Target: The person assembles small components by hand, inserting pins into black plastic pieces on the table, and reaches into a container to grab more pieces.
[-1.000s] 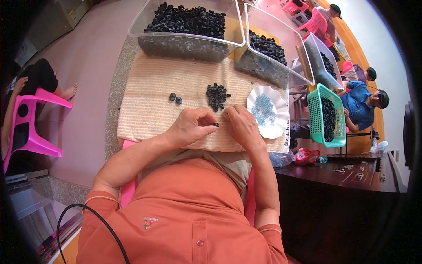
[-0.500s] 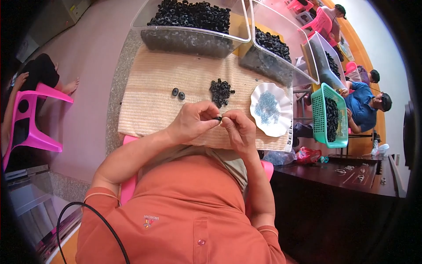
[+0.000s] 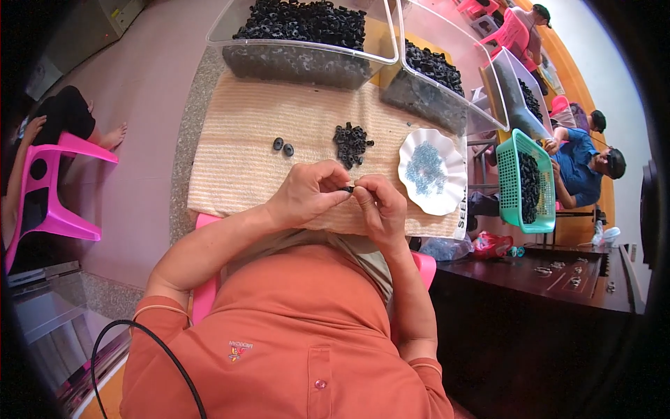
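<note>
Black part (image 3: pixel 348 188) between both hands, centre of frame.
The left hand (image 3: pixel 313 191) clamps the black part between thumb and forefinger, apparently to steady it; the right hand (image 3: pixel 381 201) meets its end, whether gripping anything cannot be told. Just above sits a black pile (image 3: pixel 352 143), with a white scalloped plate (image 3: pixel 451 200) of pale blue pieces (image 3: pixel 426 167) at right, both likely placed for short reach. Two black ovals (image 3: pixel 289 150) lie left; clear bins (image 3: pixel 300 64) stand at top.

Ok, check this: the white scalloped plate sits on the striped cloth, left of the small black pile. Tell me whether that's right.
Wrong side: the head view shows the white scalloped plate on the striped cloth, but right of the small black pile.
</note>
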The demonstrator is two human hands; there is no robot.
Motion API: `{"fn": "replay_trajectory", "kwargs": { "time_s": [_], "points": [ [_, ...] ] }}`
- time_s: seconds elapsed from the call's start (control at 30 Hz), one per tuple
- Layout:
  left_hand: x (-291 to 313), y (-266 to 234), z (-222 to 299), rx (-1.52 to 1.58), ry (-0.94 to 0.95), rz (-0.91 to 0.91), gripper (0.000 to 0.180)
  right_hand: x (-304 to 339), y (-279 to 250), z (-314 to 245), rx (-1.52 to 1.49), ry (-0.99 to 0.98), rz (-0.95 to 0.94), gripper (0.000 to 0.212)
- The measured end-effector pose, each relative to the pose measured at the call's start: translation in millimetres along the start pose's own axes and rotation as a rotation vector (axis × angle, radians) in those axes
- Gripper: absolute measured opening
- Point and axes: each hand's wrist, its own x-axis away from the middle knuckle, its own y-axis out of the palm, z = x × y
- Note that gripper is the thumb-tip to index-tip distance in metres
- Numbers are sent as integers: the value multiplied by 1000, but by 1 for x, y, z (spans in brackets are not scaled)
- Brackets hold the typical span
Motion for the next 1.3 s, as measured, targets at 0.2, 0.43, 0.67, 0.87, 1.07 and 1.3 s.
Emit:
{"fn": "replay_trajectory", "kwargs": {
  "time_s": [0.2,0.43,0.67,0.87,1.07,1.3],
  "points": [
    [0,-1,-1,-2,21,-6,17,1,7,-4,157,-202,114,14],
    [0,-1,-1,-80,86,19,19,4,12,-4,178,-229,160,14],
    [-1,-1,0,-116,131,57,20,4,12,-2,166,-236,149,15],
    [-1,0,0,-116,109,48,21,3,8,-3,206,-276,113,17],
    [0,0,1,-122,97,36,18,4,6,-3,229,-292,96,17],
    [1,1,-1,-94,61,34,19,4,7,2,212,-267,108,16]
  ]
}}
